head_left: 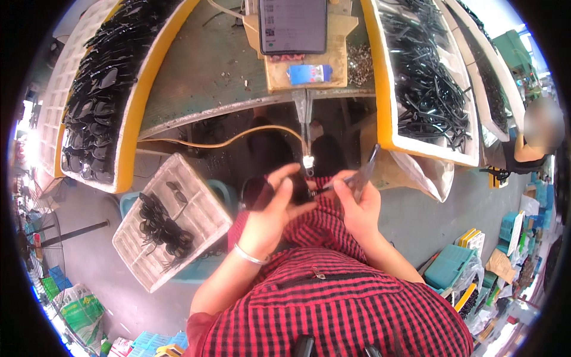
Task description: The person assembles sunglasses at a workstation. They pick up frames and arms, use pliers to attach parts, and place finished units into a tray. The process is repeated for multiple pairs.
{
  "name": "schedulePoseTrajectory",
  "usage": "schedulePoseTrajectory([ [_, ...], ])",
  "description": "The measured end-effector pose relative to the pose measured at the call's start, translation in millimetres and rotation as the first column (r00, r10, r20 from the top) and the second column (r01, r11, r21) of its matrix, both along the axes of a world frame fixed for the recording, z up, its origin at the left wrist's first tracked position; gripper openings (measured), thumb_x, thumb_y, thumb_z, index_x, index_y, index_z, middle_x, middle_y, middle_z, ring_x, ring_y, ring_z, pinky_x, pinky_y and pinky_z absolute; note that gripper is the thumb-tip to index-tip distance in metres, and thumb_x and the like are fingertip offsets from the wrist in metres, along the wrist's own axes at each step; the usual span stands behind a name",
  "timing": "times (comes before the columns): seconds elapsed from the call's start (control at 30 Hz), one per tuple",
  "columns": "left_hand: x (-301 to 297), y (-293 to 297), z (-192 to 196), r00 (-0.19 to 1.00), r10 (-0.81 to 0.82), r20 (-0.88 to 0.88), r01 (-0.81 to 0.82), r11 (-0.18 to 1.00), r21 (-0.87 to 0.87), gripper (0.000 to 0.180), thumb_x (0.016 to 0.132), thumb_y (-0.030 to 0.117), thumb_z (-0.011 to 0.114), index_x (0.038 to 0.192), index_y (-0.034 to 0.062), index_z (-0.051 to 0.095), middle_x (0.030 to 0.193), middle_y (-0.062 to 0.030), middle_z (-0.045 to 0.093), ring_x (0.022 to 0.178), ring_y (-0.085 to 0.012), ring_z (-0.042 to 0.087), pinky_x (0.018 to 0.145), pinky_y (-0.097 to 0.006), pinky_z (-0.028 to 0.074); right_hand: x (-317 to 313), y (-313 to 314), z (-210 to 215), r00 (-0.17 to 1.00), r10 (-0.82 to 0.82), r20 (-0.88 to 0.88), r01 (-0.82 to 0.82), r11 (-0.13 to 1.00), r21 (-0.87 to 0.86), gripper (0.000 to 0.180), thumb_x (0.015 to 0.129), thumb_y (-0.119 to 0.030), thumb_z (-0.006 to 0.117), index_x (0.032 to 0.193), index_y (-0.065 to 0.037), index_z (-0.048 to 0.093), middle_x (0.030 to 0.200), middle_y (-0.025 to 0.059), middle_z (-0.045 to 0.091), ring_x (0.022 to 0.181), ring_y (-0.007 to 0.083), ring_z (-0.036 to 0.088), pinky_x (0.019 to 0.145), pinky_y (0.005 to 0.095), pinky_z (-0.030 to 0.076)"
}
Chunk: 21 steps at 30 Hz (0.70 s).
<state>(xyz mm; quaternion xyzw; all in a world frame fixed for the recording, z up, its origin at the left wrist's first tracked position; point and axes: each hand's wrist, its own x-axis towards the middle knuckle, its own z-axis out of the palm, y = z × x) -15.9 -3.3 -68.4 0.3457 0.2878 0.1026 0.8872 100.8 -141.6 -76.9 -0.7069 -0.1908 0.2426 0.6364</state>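
Note:
My left hand is closed round a dark sunglasses front, with one lens showing beside the fingers; its other end is blurred and partly covered. Close to its right, my right hand pinches a slim dark glasses temple between thumb and fingers. That piece slants up and to the right, and a thin dark part reaches from the pinch toward the sunglasses front. Both hands are above my lap, over a red-and-black checked garment. Whether the two pieces touch cannot be made out.
Left, a yellow-edged tray holds rows of dark sunglasses fronts. Right, another yellow-edged tray holds loose black temples. A tilted white tray carries several sunglasses above a teal crate. Ahead, a phone-like screen stands on the bench; a person is far right.

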Motion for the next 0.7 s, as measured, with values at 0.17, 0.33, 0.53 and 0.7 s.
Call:
schedulePoseTrajectory([
  [0.17,16.6,15.3,2.1,0.998,0.062,0.010,-0.061,0.998,-0.022,0.040,0.105,0.026,0.041,0.135,-0.0006,0.044,0.119,-0.0198,0.060,0.112,-0.0306,0.062,0.093,-0.045,0.055,3.7,21.6,-0.3,0.993,-0.072,-0.092,0.087,0.983,0.163,0.012,0.096,-0.008,0.061,0.103,0.002,0.060,0.083,0.0068,0.067,0.076,0.0148,0.069,0.071,0.0251,0.052],
  [0.33,23.8,20.1,7.6,0.998,0.057,0.018,-0.058,0.998,0.005,0.041,0.105,0.028,0.042,0.135,0.0002,0.045,0.119,-0.0196,0.062,0.110,-0.0291,0.063,0.090,-0.044,0.055,10.2,24.1,-3.1,0.997,-0.060,-0.041,0.067,0.979,0.192,0.013,0.096,-0.007,0.060,0.105,0.002,0.059,0.086,0.0078,0.066,0.077,0.0155,0.068,0.073,0.0267,0.053],
  [0.53,24.6,20.6,10.3,0.999,0.048,0.020,-0.048,0.999,0.024,0.041,0.105,0.028,0.042,0.134,-0.0004,0.047,0.118,-0.0196,0.063,0.110,-0.0285,0.063,0.090,-0.043,0.056,9.1,24.8,4.8,0.996,-0.039,-0.084,0.059,0.968,0.245,0.013,0.097,-0.006,0.058,0.105,0.003,0.058,0.091,0.0091,0.065,0.081,0.0171,0.068,0.075,0.0284,0.055],
  [0.7,23.4,21.0,11.5,0.999,0.042,0.009,-0.042,0.997,0.057,0.041,0.105,0.028,0.042,0.133,-0.0009,0.047,0.118,-0.0195,0.062,0.110,-0.0277,0.063,0.090,-0.042,0.055,5.1,24.5,1.8,0.992,-0.058,-0.114,0.086,0.960,0.266,0.013,0.097,-0.006,0.058,0.105,0.003,0.057,0.091,0.0090,0.066,0.081,0.0169,0.068,0.076,0.0290,0.056],
])
